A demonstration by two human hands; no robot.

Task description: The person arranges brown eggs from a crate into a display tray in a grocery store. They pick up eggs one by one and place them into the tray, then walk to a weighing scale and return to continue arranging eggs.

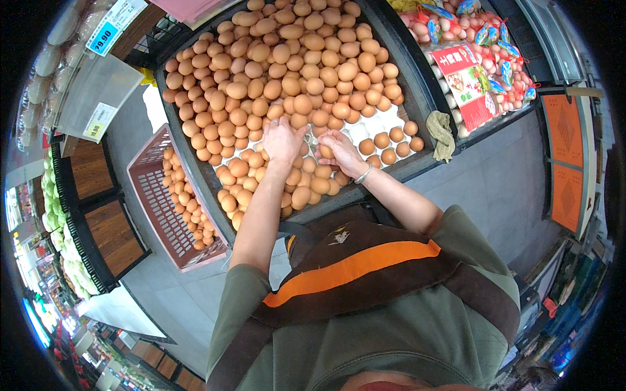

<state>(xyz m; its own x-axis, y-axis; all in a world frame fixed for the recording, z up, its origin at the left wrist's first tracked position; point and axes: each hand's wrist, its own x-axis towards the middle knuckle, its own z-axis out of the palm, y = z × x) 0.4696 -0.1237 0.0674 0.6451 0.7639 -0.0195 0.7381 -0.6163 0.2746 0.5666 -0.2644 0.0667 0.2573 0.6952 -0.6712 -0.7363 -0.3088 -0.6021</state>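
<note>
A heap of brown eggs (279, 54) fills the far part of a dark-rimmed display bin (413, 58). My right hand (345, 154), with a bangle at the wrist, has its fingers curled around a brown egg (326, 152). Just to its left, my left hand (282, 141) rests over the eggs at the lower edge of the heap; its fingertips are partly hidden, so any grip there is unclear. Beneath and beside the hands lies a pale egg tray (357, 132), with bare cups and several eggs at its right end. Looser eggs (301, 195) lie nearer my body.
Left of the bin, a pink plastic crate (156, 195) holds more eggs. A crumpled cloth (440, 136) hangs on the bin's right rim. Beyond it are netted bags of eggs (489, 49) and a red printed package (467, 85). Shelving with price tags stands at upper left.
</note>
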